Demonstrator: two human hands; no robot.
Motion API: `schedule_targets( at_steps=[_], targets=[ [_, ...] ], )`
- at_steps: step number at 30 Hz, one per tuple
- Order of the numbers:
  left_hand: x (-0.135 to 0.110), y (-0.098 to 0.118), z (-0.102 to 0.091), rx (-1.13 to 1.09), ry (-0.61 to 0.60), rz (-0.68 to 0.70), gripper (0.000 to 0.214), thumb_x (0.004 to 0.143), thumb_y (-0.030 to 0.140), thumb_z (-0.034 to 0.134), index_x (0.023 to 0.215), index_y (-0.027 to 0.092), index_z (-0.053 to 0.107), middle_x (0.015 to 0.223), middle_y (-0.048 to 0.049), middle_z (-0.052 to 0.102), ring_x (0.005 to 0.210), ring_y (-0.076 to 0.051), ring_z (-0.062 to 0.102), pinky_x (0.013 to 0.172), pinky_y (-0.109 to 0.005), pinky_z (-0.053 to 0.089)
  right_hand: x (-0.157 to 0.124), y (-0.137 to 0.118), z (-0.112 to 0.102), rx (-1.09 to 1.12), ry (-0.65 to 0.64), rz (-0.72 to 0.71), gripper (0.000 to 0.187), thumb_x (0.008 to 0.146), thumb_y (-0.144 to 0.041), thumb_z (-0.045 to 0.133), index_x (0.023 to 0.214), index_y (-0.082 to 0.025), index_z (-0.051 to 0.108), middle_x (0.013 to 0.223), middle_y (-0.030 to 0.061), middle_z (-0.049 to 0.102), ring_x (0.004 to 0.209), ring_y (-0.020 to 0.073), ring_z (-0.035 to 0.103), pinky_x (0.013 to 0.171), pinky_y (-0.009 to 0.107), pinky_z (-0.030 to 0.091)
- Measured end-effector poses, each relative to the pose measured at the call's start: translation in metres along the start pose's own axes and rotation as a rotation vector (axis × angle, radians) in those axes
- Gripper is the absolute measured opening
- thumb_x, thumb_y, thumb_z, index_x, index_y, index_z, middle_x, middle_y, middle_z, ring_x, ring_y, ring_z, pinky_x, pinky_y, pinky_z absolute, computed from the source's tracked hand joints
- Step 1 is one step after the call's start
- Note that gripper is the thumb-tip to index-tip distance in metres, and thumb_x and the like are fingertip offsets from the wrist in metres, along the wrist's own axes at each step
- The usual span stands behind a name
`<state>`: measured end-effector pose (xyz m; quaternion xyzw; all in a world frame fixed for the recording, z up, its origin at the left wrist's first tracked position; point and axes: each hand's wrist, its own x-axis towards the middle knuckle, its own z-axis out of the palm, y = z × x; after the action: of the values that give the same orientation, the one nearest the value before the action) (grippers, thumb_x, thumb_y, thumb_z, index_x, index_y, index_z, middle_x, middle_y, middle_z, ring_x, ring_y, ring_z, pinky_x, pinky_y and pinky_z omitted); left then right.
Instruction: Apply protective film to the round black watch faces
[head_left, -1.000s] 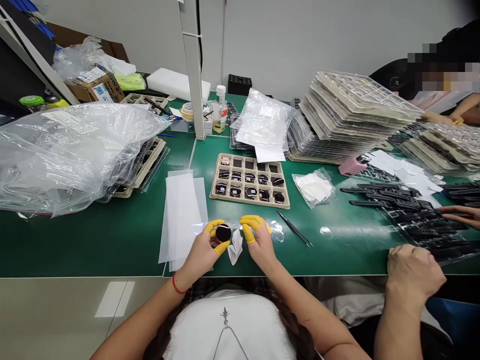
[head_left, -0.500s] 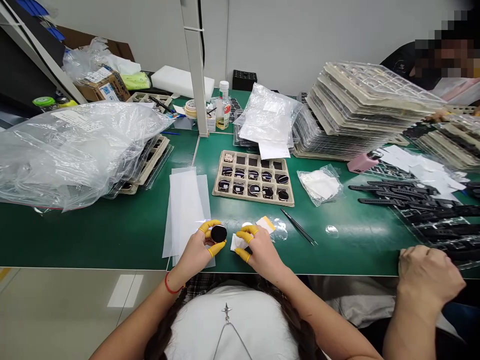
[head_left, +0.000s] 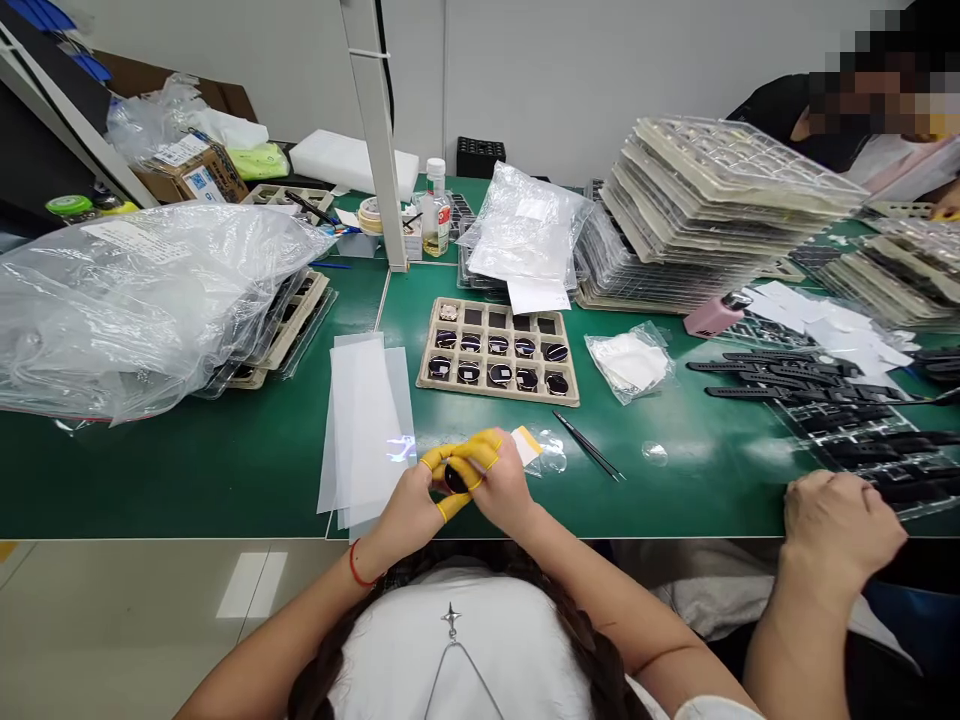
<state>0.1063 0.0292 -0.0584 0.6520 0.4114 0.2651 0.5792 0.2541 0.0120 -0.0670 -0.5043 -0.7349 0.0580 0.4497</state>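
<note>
At the near edge of the green table (head_left: pixel 675 500), the left hand (head_left: pixel 409 508) has a dark round piece (head_left: pixel 454 479) pinched in yellow-tipped fingers, right hand (head_left: pixel 511 495) pressed over it, its own grip hard to tell! Work on this one looks unfinished; beyond, the tray (head_left: pixel 499 394) carries ten dark rounds, but which are done, I can't say.
</note>
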Motion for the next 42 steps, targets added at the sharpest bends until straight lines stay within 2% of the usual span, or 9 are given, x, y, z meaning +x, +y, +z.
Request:
schedule_targets(
  at_steps=[6,11,14,16,22,26,31,38,42],
  targets=[
    [0.003,-0.006,0.001,-0.025,0.017,-0.020,0.046,0.069,0.012,0.060,0.114,0.018,0.052,0.103,-0.0050,0.065,0.090,-0.018,0.063,0.081,-0.028,0.052,-0.009,0.005,0.005,0.013,-0.154,0.012,0.026,0.093,-0.026,0.043,0.075,-0.023,0.062,0.076,0.0047,0.061,0.072,0.0171,0.053,0.067,0.031,0.043],
    [0.007,-0.004,0.004,-0.151,0.035,-0.057,0.044,0.074,0.025,0.066,0.115,0.019,0.050,0.102,-0.0044,0.065,0.087,-0.016,0.064,0.080,-0.029,0.053,0.003,0.041,-0.007,0.225,0.014,0.525,0.014,0.085,-0.034,0.056,0.082,-0.021,0.061,0.081,0.0050,0.063,0.080,0.0196,0.058,0.073,0.034,0.048],
    [0.009,-0.003,0.001,-0.164,0.067,-0.063,0.044,0.073,0.024,0.068,0.114,0.018,0.051,0.106,-0.0051,0.064,0.089,-0.016,0.064,0.081,-0.028,0.053,0.001,0.041,-0.024,0.454,0.015,0.639,0.021,0.083,-0.036,0.059,0.098,-0.022,0.061,0.095,0.0060,0.065,0.086,0.0194,0.061,0.075,0.034,0.051],
    [0.009,-0.003,0.000,-0.163,0.061,-0.064,0.045,0.073,0.024,0.067,0.115,0.018,0.051,0.105,-0.0054,0.064,0.090,-0.017,0.064,0.081,-0.029,0.053,-0.004,0.026,-0.031,0.469,-0.045,0.571,0.020,0.085,-0.034,0.058,0.102,-0.023,0.060,0.096,0.0053,0.064,0.085,0.0181,0.061,0.074,0.033,0.051],
    [0.010,-0.004,0.007,0.047,0.031,0.021,0.042,0.070,0.013,0.060,0.112,0.019,0.055,0.104,-0.0052,0.066,0.091,-0.019,0.063,0.081,-0.030,0.052,-0.007,0.000,-0.015,0.041,-0.125,0.029,0.017,0.091,-0.024,0.049,0.089,-0.025,0.066,0.083,0.0042,0.065,0.081,0.0195,0.052,0.073,0.036,0.043],
    [0.011,-0.003,0.009,0.018,0.059,-0.020,0.038,0.072,0.020,0.063,0.109,0.017,0.055,0.089,-0.0037,0.067,0.081,-0.019,0.065,0.074,-0.029,0.054,-0.006,0.008,-0.006,-0.103,-0.073,0.080,0.019,0.092,-0.028,0.048,0.088,-0.023,0.065,0.082,0.0056,0.064,0.079,0.0203,0.050,0.070,0.035,0.040],
    [0.010,-0.008,0.006,0.049,0.063,-0.018,0.045,0.069,0.011,0.059,0.114,0.019,0.054,0.093,-0.0026,0.066,0.086,-0.018,0.064,0.079,-0.030,0.053,-0.013,0.012,0.001,-0.117,-0.121,-0.011,0.021,0.092,-0.026,0.046,0.081,-0.022,0.063,0.076,0.0051,0.062,0.076,0.0197,0.049,0.068,0.034,0.038],
    [0.015,-0.010,-0.002,-0.142,0.082,-0.060,0.045,0.072,0.025,0.068,0.114,0.018,0.052,0.105,-0.0057,0.065,0.091,-0.018,0.065,0.083,-0.031,0.053,0.000,0.039,-0.008,-0.023,0.008,0.412,0.016,0.088,-0.032,0.052,0.079,-0.022,0.059,0.073,0.0026,0.059,0.073,0.0188,0.052,0.067,0.033,0.041],
    [0.018,-0.010,-0.003,-0.090,0.065,-0.058,0.048,0.071,0.023,0.067,0.115,0.017,0.051,0.104,-0.0066,0.065,0.089,-0.019,0.065,0.082,-0.031,0.053,-0.007,0.015,-0.005,-0.034,0.006,0.226,0.016,0.091,-0.030,0.049,0.082,-0.022,0.061,0.077,0.0040,0.062,0.074,0.0191,0.053,0.069,0.034,0.042]
  ],
)
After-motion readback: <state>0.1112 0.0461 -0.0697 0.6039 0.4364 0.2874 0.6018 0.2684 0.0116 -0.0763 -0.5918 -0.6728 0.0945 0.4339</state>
